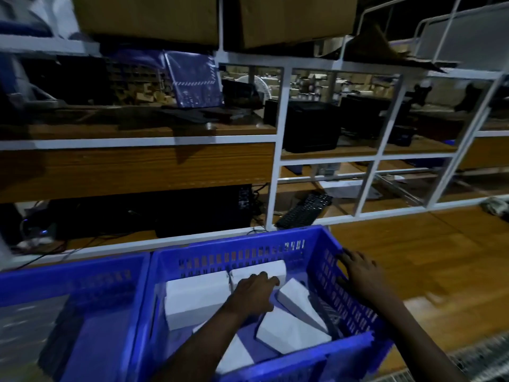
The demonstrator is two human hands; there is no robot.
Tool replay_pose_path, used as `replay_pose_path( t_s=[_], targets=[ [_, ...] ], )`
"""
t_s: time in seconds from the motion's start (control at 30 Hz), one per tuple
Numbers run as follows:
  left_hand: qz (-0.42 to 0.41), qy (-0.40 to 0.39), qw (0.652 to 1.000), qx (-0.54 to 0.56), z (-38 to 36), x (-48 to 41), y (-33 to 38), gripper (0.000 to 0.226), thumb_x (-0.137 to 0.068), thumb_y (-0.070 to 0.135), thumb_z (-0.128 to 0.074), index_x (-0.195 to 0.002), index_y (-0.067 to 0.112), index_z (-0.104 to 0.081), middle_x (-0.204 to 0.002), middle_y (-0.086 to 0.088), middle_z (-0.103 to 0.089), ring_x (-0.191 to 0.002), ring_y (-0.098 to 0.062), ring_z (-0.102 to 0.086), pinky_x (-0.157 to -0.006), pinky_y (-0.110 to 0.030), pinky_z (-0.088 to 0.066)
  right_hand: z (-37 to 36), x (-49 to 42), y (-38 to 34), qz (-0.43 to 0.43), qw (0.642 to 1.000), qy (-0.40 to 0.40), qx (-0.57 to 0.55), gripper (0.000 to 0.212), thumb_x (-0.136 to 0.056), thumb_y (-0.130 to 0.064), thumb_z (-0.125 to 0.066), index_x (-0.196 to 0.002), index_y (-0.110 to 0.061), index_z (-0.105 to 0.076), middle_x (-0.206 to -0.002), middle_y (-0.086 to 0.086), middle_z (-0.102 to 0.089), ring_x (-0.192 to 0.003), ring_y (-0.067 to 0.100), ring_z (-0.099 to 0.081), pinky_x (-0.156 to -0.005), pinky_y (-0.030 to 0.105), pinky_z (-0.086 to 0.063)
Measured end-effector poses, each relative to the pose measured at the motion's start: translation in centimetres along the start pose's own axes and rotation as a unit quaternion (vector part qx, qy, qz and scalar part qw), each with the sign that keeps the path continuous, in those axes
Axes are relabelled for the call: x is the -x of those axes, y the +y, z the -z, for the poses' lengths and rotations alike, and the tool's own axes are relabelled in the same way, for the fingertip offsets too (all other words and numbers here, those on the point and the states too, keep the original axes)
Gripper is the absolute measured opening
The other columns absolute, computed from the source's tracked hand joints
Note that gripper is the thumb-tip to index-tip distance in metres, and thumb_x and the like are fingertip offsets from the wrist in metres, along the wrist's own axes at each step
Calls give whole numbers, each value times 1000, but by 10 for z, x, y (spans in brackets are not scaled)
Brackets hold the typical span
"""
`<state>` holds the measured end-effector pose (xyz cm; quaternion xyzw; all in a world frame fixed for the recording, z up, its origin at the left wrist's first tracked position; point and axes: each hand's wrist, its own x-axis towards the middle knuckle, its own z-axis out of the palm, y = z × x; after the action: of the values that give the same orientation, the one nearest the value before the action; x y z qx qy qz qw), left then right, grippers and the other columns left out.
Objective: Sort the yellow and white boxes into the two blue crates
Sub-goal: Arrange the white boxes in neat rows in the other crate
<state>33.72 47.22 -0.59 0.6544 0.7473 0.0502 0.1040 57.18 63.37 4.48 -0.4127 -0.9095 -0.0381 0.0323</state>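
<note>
**crate_noob:** so where's everything sitting right now?

**boxguy:** The left hand (253, 292) is reaching down into the slotted blue plastic crate (239, 244). Its fingers are bending onto the near edge of a plain white cardboard box (257, 267) that's lying along the crate's far wall. Honestly, I cannot tell whether it's actually gripping that box or just touching it.

**crate_noob:** and the other hand?

**boxguy:** The right hand (358, 274) is resting on that crate's right rim, fingers lying straight and spread, holding nothing.

**crate_noob:** more boxes in there?

**boxguy:** Yep. A second white box (195, 296) is lying just left of the left hand, right beside the first one. A tilted white box (296, 300) is leaning just right of that hand, between the two hands. A fourth white box (289, 333) is sitting nearer than the left hand, beside the forearm, and a fifth white box (234, 354) is peeking out under the forearm.

The second blue crate (82, 279) is standing side by side with the first, well left of the left hand, and it's too blurry to say what's in it. A brown wooden table (413, 257) is stretching off past the right hand, and a black keyboard (305, 209) is lying beyond both hands.
</note>
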Motion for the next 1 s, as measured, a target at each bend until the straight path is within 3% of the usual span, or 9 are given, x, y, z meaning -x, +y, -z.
replay_pose_path(
  t_s=[0.13,0.33,0.57,0.7,0.87,1.0],
  targets=[
    [-32,-15,999,-7,-14,-29,25,69,-87,24,-64,-148,19,-33,-139,-13,-41,-126,-35,-42,-92,-45,-41,-10,8,15,-35,999,-29,-2,63,-94,-47,-47,-150,-30,-24,-160,4,-18,-143,32,-23,-107,48,-31],
    [-83,-45,992,-82,-33,-56,36,78,-90,24,-61,-155,17,-19,-161,-10,-19,-144,-32,-24,-112,-47,-29,-18,4,11,-48,997,-47,36,76,-98,-45,-38,-153,-23,9,-161,12,14,-147,43,3,-109,70,-12],
    [-84,-87,984,-129,-45,-82,34,89,-84,33,-71,-154,20,-18,-160,-8,-20,-143,-35,-24,-107,-50,-34,-19,4,11,-71,996,-36,39,85,-93,-58,-38,-152,-23,12,-160,15,18,-143,48,15,-105,75,-2],
    [-113,-53,980,-157,-52,-92,31,101,-65,41,-85,-150,23,-33,-152,-8,-38,-126,-37,-51,-92,-43,-50,-18,4,10,-85,995,-34,28,86,-92,-62,-37,-152,-26,13,-159,14,19,-143,48,17,-104,77,0],
    [-108,-94,971,-193,-44,-95,40,103,-75,21,-80,-155,21,-15,-153,-20,-27,-122,-44,-50,-95,-48,-46,-18,3,10,-85,995,-50,19,86,-92,-62,-38,-151,-28,14,-160,13,19,-143,47,19,-104,77,2],
    [-105,-119,966,-205,-38,-96,43,96,-74,25,-81,-151,16,-24,-152,-26,-23,-122,-45,-49,-97,-49,-45,-15,4,10,-80,995,-57,5,84,-93,-61,-35,-151,-28,15,-159,13,19,-143,46,20,-105,76,4]
  ],
)
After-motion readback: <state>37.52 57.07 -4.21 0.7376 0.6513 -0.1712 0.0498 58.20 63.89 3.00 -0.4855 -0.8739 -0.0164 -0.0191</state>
